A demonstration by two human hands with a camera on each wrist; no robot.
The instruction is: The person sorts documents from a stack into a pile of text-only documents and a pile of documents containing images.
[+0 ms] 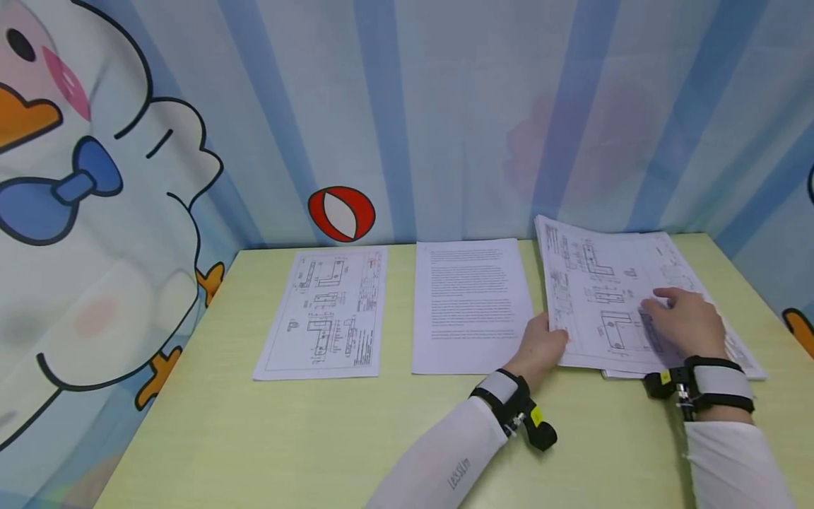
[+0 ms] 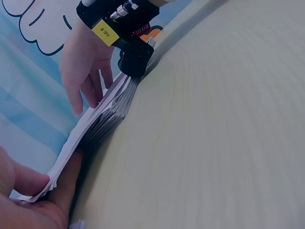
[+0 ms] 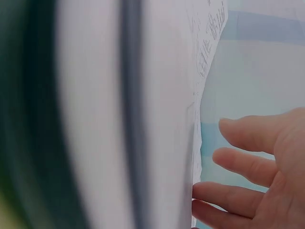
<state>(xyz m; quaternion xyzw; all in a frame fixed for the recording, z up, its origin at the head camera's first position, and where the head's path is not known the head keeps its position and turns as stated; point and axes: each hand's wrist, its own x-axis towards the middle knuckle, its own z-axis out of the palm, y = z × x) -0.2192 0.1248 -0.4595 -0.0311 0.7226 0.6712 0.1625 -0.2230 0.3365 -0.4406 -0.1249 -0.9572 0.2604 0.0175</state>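
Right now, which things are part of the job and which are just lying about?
In the job, I think:
paper stack
left hand, gripping it
right hand, over it
probably the separate drawing and typed page, untouched

Just there:
striped backdrop
red ball printed on it

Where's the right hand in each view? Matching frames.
Head: right hand, right side, over the technical drawing stack.
Left wrist: right hand, upper left.
Right wrist: right hand, lower right.
Shared landmark: technical drawing stack, in all three.

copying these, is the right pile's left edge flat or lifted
Lifted: the left hand pinches sheets of the pile, thumb above, finger beneath.
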